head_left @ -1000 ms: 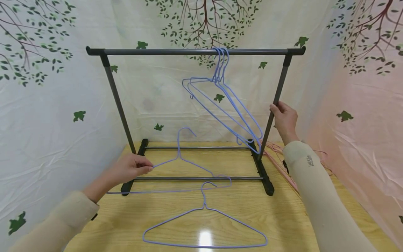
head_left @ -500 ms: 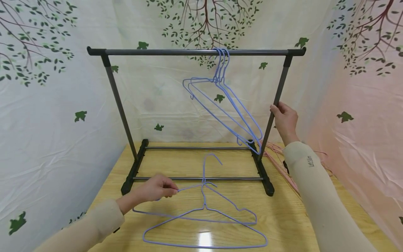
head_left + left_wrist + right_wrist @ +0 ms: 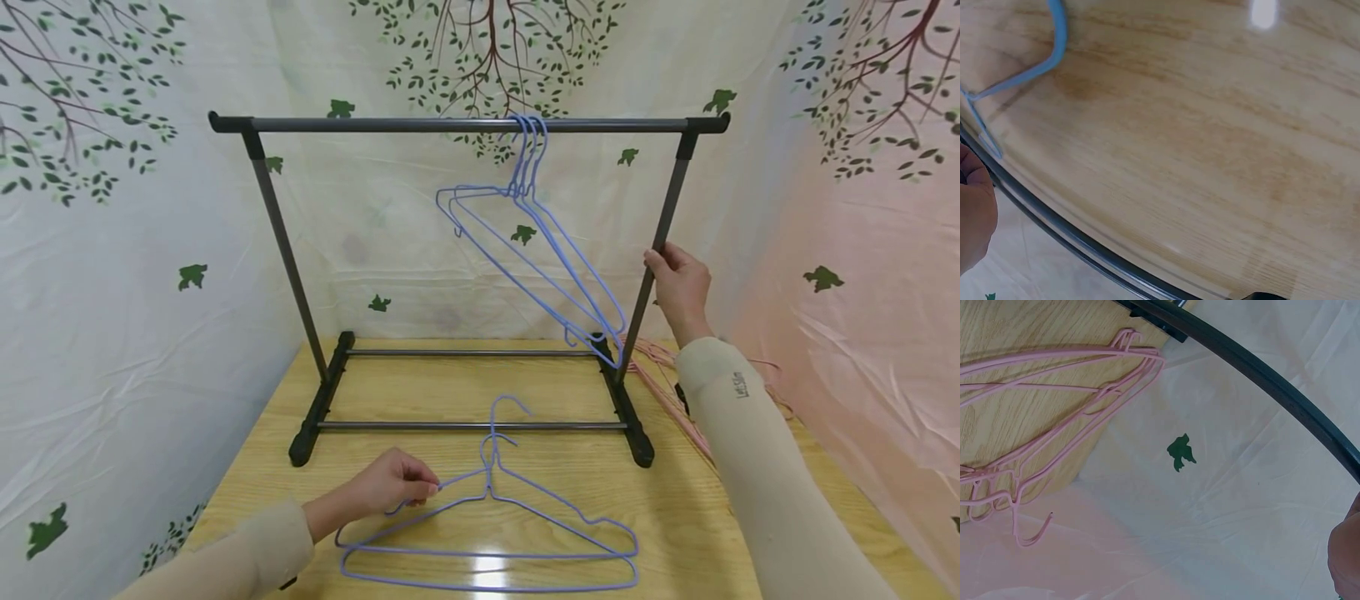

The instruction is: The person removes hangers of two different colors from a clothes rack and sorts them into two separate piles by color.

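Note:
In the head view, my left hand (image 3: 393, 483) pinches a blue wire hanger (image 3: 480, 553) by its left shoulder, hook up. A second blue hanger (image 3: 570, 589) lies on the table, and the held one overlaps it in this view. My right hand (image 3: 678, 283) grips the right post (image 3: 663, 200) of a black clothes rack, thumb at the front. Several blue hangers (image 3: 558, 237) hang together from the rack's top bar (image 3: 375, 125), right of centre. At the right wrist view's edge, only part of the right hand (image 3: 1344, 556) shows beside the post.
Pink hangers (image 3: 1054, 431) lie piled on the table to the right of the rack. The rack's lower crossbar (image 3: 420, 426) runs just behind the held hanger. Patterned cloth (image 3: 127, 333) encloses the back and sides of the wooden table (image 3: 255, 467).
My left hand has brought the blue hanger down, rightward and nearer, from beside the rack's left foot to over the lying hanger. The right hand stays on the post.

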`<state>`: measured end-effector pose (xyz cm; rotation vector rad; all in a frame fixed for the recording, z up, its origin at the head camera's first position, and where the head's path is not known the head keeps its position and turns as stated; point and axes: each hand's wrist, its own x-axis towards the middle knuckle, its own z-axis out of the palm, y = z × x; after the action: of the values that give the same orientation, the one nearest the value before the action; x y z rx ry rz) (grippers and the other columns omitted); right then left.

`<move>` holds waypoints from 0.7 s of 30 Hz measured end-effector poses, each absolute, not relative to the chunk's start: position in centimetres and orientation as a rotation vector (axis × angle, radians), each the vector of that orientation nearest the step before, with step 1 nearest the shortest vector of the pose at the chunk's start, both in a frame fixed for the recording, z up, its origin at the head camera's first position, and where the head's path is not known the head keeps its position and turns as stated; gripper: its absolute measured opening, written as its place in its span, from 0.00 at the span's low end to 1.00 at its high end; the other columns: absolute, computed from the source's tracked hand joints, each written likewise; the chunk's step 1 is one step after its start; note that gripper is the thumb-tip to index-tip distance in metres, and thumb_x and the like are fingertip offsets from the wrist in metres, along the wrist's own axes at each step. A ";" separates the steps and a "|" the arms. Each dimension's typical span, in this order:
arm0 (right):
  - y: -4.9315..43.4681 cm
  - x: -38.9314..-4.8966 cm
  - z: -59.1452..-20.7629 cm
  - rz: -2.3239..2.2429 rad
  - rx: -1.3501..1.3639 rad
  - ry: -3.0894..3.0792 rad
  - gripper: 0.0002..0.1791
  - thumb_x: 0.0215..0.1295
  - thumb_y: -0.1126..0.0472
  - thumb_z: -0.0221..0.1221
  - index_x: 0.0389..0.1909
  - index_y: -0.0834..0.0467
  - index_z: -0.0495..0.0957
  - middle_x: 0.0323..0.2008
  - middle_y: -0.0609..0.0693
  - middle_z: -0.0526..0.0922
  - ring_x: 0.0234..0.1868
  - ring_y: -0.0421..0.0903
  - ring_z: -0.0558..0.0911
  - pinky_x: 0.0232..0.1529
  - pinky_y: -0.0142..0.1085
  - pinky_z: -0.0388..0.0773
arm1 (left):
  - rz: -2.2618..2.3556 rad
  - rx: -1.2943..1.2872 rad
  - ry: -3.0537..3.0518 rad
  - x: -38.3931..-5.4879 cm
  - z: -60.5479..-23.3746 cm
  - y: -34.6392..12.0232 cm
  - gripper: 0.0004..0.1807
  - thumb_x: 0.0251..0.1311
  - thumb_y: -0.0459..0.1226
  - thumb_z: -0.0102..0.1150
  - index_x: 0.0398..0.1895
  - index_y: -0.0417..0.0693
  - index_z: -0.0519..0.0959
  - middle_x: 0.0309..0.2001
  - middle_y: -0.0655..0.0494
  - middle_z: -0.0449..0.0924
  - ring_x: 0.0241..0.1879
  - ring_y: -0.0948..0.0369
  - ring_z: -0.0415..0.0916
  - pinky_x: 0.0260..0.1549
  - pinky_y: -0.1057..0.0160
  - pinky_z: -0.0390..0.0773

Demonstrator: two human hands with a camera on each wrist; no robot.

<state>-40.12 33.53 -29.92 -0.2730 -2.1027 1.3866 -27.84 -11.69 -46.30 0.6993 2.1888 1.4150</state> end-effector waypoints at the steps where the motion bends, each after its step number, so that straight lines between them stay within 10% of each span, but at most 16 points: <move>1: 33.5 -40.1 -29.9 1.386 -0.273 -2.105 0.24 0.71 0.44 0.57 0.60 0.54 0.80 0.49 0.47 0.85 0.50 0.39 0.79 0.31 0.26 0.74 | 1.402 0.697 2.209 -27.8 -46.5 -11.7 0.08 0.64 0.30 0.62 0.37 0.30 0.84 0.28 0.39 0.82 0.25 0.62 0.75 0.25 0.69 0.76; 21: 33.5 -40.0 -29.8 1.380 -0.288 -2.120 0.27 0.71 0.41 0.56 0.61 0.53 0.80 0.50 0.48 0.84 0.52 0.41 0.79 0.36 0.27 0.73 | 1.108 0.967 2.412 -27.8 -48.2 -11.5 0.06 0.64 0.34 0.64 0.35 0.42 0.88 0.33 0.62 0.87 0.31 0.71 0.78 0.32 0.68 0.78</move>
<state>-40.04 33.51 -29.85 -0.2876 -2.1199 1.3802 -27.80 -11.54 -48.18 0.9665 2.4117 1.1076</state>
